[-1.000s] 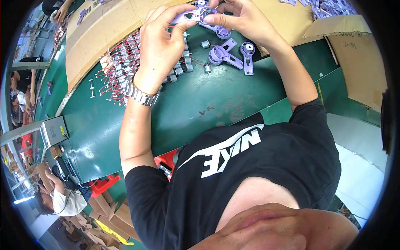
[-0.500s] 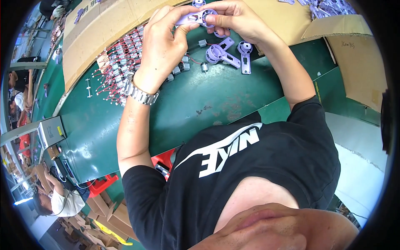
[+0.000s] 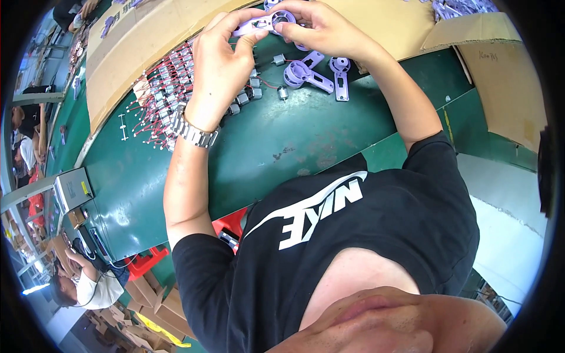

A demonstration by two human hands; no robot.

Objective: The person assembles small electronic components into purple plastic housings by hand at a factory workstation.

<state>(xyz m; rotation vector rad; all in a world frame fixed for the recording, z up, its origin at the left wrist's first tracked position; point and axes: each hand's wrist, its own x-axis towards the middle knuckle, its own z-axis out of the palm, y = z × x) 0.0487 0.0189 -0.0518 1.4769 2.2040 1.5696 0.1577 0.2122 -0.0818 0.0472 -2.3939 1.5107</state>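
Two hands grip one lilac plastic part above a green workbench.

Head view: the left hand [image 3: 220,62] and the right hand [image 3: 321,29] both close their fingers round a lilac plastic housing [image 3: 262,23], held up at the top of the picture, over the cardboard sheet [image 3: 135,47]. Below it on the green table [image 3: 282,141] lie two more lilac parts [image 3: 315,73] and a row of small motors with red wires [image 3: 165,97]. A metal watch [image 3: 194,132] sits on the left wrist.

A green bench [image 3: 282,147] carries cardboard sheets [image 3: 135,47], red-wired small motors [image 3: 170,88] and purple plastic parts [image 3: 312,73].
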